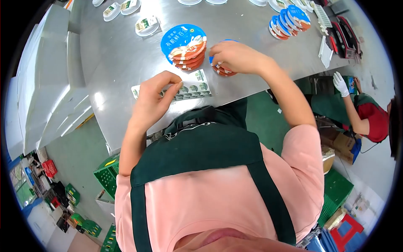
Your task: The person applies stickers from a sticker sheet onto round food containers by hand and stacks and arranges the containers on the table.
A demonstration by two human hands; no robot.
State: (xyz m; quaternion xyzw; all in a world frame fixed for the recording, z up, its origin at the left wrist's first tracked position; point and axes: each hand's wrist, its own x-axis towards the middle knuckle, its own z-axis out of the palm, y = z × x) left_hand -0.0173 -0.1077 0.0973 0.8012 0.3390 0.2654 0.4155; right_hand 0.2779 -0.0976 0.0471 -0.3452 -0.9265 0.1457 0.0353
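Observation:
My left hand (155,98) is closed in a pinch, thumb and forefinger together over the upper edge of a sheet of small green-and-white stickers (193,89). Whatever lies between those fingertips is too small to make out. My right hand (237,57) has its fingers bent around a small stack of round blue-and-orange printed lids (224,72), covering most of it. Just left of that hand stands a taller stack of the same lids (184,42), its blue top with white lettering facing up. The sticker sheet lies flat in front of both stacks, near the table's edge.
On the steel table (113,84) sit several clear-and-white labelled containers (147,26) along the far side. Another lid stack (290,22) stands at the far right, near red-and-black objects (342,38). A co-worker's gloved hand (341,84) shows at right. A green crate (107,174) stands below left.

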